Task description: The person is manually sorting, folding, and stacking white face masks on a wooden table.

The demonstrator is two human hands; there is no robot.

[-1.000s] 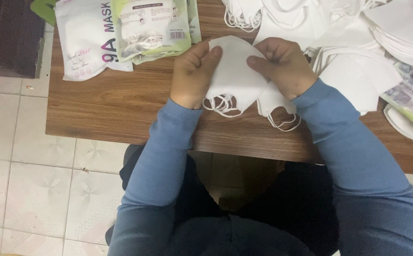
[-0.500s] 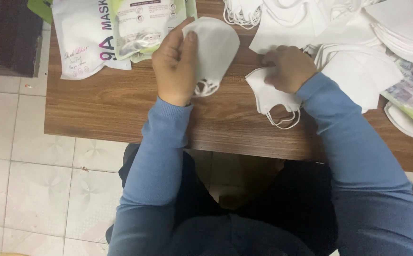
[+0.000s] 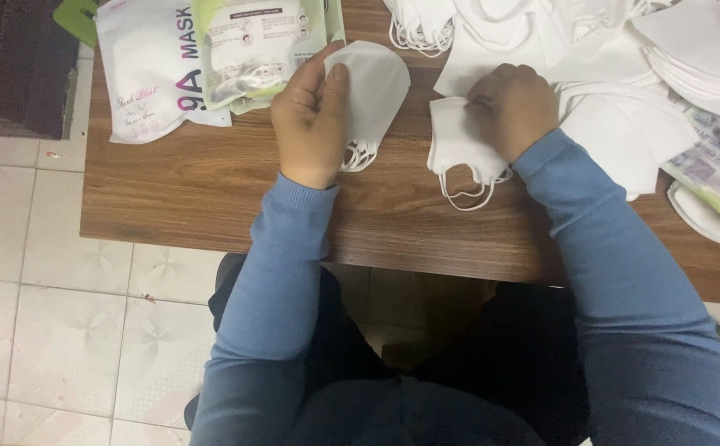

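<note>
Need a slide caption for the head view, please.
Left hand holds folded white masks; right hand presses another stack on the wooden table.

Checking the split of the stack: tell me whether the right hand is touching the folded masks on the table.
Touching. The head view shows the right hand pressed onto the folded white masks, fingers covering their upper edge with no gap.

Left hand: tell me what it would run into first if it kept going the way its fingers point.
The left hand, holding a folded white mask, points up and slightly left. First in that line is probably the green-and-white mask pouch lying just ahead on the wooden table; height above it is unclear.
</note>
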